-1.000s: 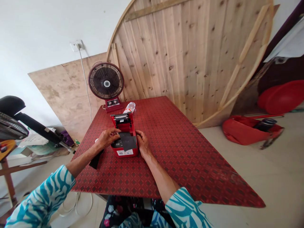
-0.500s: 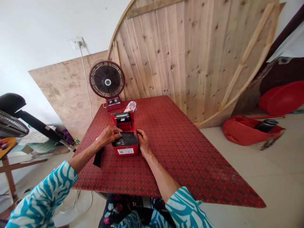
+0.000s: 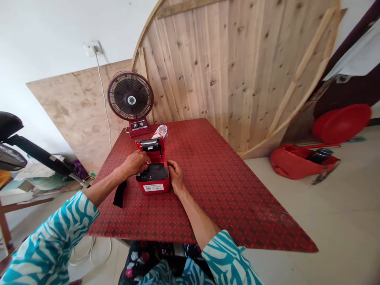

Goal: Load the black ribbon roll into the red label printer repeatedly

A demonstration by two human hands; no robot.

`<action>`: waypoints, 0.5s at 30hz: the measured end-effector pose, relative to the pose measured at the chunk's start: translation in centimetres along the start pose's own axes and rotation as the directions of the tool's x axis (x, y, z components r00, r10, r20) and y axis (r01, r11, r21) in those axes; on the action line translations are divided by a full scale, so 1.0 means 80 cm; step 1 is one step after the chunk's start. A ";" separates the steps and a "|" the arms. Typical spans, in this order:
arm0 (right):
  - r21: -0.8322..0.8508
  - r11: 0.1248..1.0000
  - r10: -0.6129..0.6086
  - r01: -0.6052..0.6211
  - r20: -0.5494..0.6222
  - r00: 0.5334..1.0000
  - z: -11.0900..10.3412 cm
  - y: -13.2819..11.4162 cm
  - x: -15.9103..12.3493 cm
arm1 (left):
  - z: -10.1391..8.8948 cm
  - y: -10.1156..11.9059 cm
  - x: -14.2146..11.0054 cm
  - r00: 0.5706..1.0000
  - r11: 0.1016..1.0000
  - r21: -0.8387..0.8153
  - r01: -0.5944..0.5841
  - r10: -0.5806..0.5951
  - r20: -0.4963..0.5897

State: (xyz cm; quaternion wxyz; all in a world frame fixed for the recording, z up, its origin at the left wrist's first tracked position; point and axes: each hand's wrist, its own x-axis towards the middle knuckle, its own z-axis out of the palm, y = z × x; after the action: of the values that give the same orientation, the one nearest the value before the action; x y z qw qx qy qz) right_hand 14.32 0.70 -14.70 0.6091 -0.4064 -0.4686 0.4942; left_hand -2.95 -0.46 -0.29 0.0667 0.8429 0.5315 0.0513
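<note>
A red and black device that looks like a small printer [image 3: 152,180] stands on the table, its lid [image 3: 151,145] tilted up and back, showing a roller inside. A white label is on its front. My left hand [image 3: 135,162] is over the left side of the opening, fingers curled and pressed together; what they hold, if anything, is hidden. Against the device's right wall, my right hand [image 3: 176,176] grips its side. A strip of black material [image 3: 119,194] lies on the table below my left forearm.
A dark red table fan [image 3: 131,100] and a clear plastic bottle [image 3: 160,132] are behind the device on the patterned red table [image 3: 231,206]. A round wooden board [image 3: 208,67] leans on the wall. At the right a red bag [image 3: 292,164] lies on the floor.
My left hand has lifted off the device's black front panel and moved slightly back towards the lid. The right hand stays on the side. The whole view has shifted a little.
</note>
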 end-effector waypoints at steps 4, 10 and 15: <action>0.012 1.000 0.003 -0.003 -0.001 1.000 0.000 0.004 0.001 | -0.006 0.001 0.001 0.991 0.997 -0.037 0.070 -0.065 0.120; 0.020 1.000 -0.009 0.009 -0.005 1.000 -0.001 0.004 0.001 | -0.006 -0.005 0.002 0.986 0.989 -0.129 0.068 -0.047 0.157; 0.018 1.000 -0.014 0.014 -0.003 1.000 -0.002 0.006 0.002 | 0.003 -0.014 -0.005 0.989 0.934 -0.331 0.132 -0.103 0.106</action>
State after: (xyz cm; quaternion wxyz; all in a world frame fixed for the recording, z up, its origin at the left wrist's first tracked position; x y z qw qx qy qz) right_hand 14.37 0.93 -15.14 0.6168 -0.3984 -0.4660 0.4936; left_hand -4.06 -0.33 -0.73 0.2359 0.7872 0.5609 0.1005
